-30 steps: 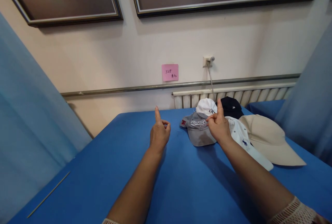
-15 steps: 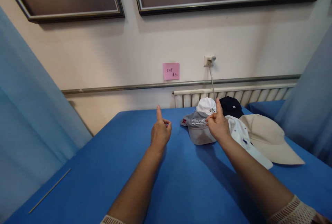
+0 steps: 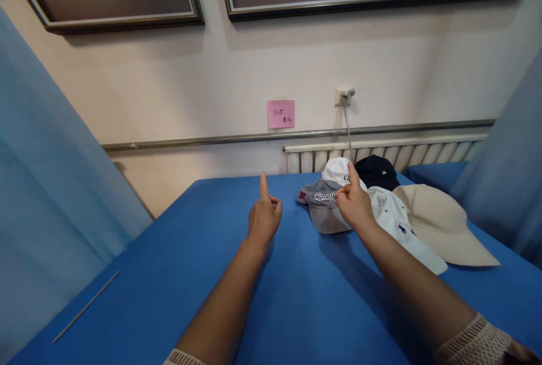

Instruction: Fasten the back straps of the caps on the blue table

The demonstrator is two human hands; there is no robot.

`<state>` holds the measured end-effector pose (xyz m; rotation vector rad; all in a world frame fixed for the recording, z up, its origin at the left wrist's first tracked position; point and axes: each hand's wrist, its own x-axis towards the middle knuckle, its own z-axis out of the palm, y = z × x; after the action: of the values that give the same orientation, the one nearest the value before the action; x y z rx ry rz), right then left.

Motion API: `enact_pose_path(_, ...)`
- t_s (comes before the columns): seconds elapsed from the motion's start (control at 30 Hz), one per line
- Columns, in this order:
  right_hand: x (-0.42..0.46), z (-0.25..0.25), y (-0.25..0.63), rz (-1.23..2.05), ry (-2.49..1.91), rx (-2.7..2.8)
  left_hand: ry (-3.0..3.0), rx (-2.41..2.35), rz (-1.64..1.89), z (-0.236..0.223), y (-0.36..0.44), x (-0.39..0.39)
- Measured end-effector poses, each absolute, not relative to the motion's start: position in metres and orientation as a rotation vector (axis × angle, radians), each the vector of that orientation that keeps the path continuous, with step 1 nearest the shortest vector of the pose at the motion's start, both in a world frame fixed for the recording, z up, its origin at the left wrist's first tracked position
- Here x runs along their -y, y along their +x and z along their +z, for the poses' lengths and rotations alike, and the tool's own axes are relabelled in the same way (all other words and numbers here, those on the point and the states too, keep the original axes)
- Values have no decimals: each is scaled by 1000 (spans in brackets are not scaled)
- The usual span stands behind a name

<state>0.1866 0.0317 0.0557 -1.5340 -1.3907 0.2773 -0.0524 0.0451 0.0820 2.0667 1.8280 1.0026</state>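
Note:
Both hands are held up over the blue-covered table [image 3: 186, 291], each with its index finger stretched out and the other fingers curled in. My left hand [image 3: 264, 218] holds nothing and is near the middle. My right hand [image 3: 354, 201], also holding nothing, is in front of the caps and partly hides them. Just left of it lies a grey cap [image 3: 325, 212] with white lettering. Behind are a white cap [image 3: 334, 170] and a black cap [image 3: 376, 172]. To the right, a pale cap [image 3: 392, 217] with a dark emblem overlaps a large beige cap [image 3: 440, 218].
A thin stick [image 3: 87, 307] lies along the table's left edge. Blue curtains [image 3: 51, 184] hang on both sides. At the back are a metal pipe [image 3: 220, 140], a radiator [image 3: 406, 153], a socket with a cord [image 3: 343, 97] and a pink note [image 3: 280, 114].
My right hand's index finger has shifted slightly left and down. The view has moved a little; the caps lie as before.

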Motion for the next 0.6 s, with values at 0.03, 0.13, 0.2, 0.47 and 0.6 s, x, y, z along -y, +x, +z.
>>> enact_pose_path(0.03,-34,53,186,254,-1553,1401,2080,-1832,956,78,-54,-45)
enact_pose_path(0.13,-47,43,180,146,-1631,1508,2187,-1797,656,55,-61,-42)
enact_pose_path(0.2,-57,32,174,76,-1705,1615,2255,-1685,381,33,-66,-36)
enact_pose_path(0.47,-74,-10,152,69,-1835,1787,1967,-1355,636,-30,-84,-30)
enact_pose_path(0.6,-66,-12,153,41,-1692,1897,1509,-1339,907,-38,-91,-48)
